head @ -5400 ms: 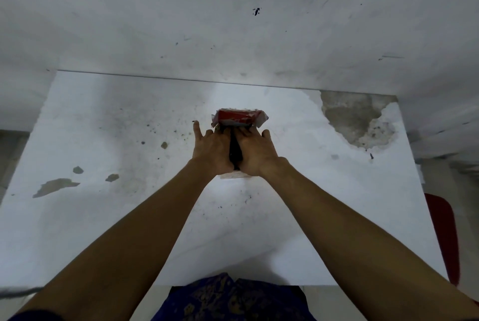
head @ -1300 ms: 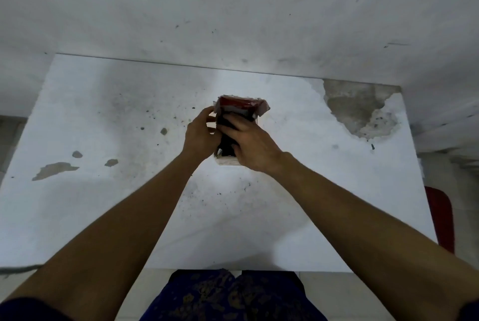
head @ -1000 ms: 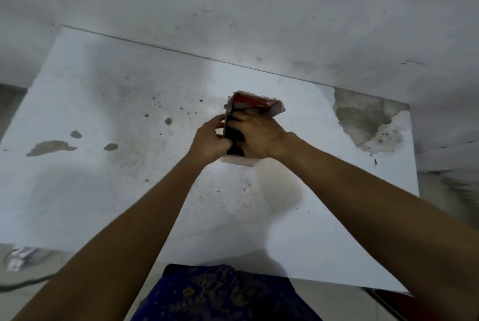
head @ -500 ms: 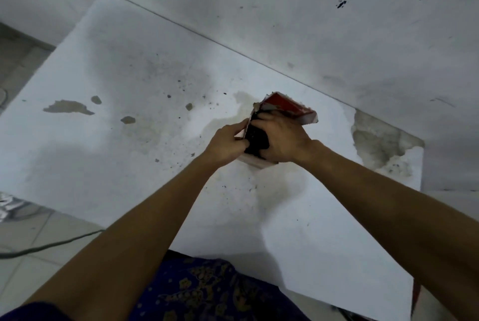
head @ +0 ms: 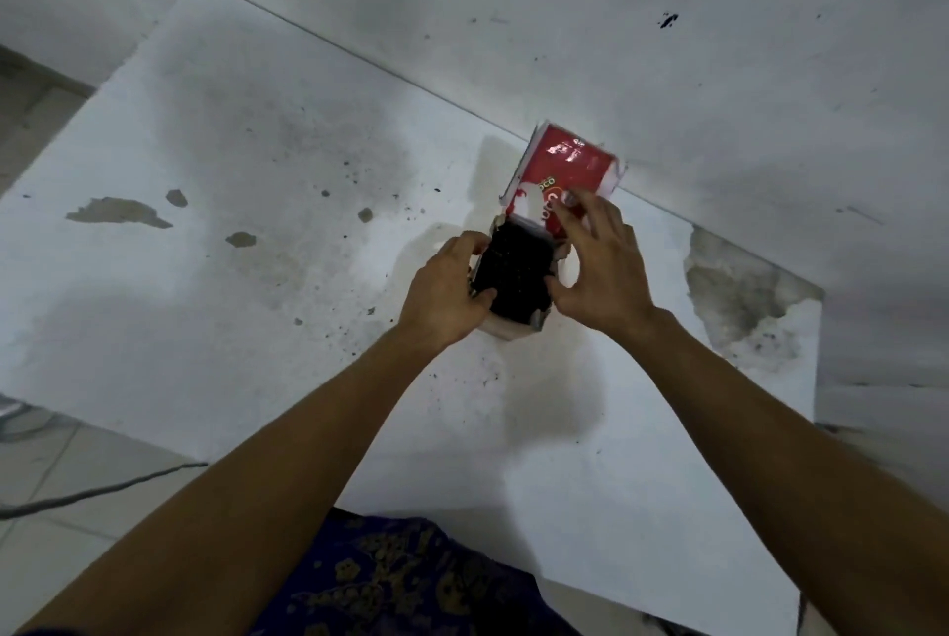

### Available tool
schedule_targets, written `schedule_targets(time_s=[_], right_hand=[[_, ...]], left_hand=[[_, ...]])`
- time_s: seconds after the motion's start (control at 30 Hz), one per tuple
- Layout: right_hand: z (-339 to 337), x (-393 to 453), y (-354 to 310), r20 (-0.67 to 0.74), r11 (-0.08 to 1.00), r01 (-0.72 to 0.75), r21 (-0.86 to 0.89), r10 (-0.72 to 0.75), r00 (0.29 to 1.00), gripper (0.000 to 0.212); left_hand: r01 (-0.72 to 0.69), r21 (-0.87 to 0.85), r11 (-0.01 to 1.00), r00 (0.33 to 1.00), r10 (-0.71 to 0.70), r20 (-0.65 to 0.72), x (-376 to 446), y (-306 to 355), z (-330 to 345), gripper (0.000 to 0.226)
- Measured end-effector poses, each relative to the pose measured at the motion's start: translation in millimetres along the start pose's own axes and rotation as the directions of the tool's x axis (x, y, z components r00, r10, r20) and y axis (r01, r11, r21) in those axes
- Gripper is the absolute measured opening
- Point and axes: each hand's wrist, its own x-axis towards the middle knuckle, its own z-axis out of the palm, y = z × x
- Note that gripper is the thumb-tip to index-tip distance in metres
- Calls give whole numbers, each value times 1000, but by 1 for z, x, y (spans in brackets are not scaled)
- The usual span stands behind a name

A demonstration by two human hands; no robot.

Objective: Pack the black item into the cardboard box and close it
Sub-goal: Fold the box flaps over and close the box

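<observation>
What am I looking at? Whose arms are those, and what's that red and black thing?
Those arms belong to a person wearing a camera on their head, so you see what they see, looking down. They sit at a white table with chipped, stained patches. In the middle is a small cardboard box with its red lid flipped up. A black item is tucked inside. The left hand grips the box's side. The right hand steadies the other side, with its fingers reaching for the lid, probably to close it.
</observation>
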Motion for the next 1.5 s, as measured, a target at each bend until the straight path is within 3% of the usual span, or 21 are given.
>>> schedule_targets(time_s=[0.1,0.17,0.27,0.33,0.4,0.63,0.77,0.87,0.93,1.03,1.13,1.27,1.5], right_hand=[[5,7,8,235,980,-91,175,48,971,95],[5,10,12,305,948,-153,278,64,950,95],[3,10,17,314,915,-188,356,73,947,98],[3,4,20,332,922,-164,350,42,942,103],[1,1,23,363,935,-139,326,12,932,108],[-3,2,23,487,937,-159,311,-13,874,120],[-6,3,23,482,925,-181,335,-4,876,118],[-6,0,23,478,928,-170,331,-10,878,117],[-4,-1,21,475,916,-195,351,5,880,115],[-1,-3,19,444,897,-219,384,28,895,110],[2,-8,18,422,881,-217,419,22,906,107],[2,-11,16,399,862,-207,463,6,917,106],[12,-13,30,384,829,-210,518,-6,923,109]], left_hand=[[-30,77,997,999,31,-13,1,1,-6,66],[-151,181,972,986,162,-48,2,6,-11,71],[-372,268,889,928,352,122,8,27,-13,78],[-426,331,842,895,339,288,18,43,-8,84],[-412,411,814,892,266,366,28,55,-2,81],[-477,549,686,872,293,391,39,51,10,87],[-479,518,708,866,283,413,46,50,7,87],[-557,492,669,811,308,498,46,44,-1,89],[-586,465,664,786,324,527,46,41,-5,77],[-479,382,791,839,284,463,47,43,0,53],[-363,387,847,917,251,310,45,46,14,45],[-295,455,840,956,262,135,36,42,26,49],[-272,526,806,961,256,105,38,44,42,55]])
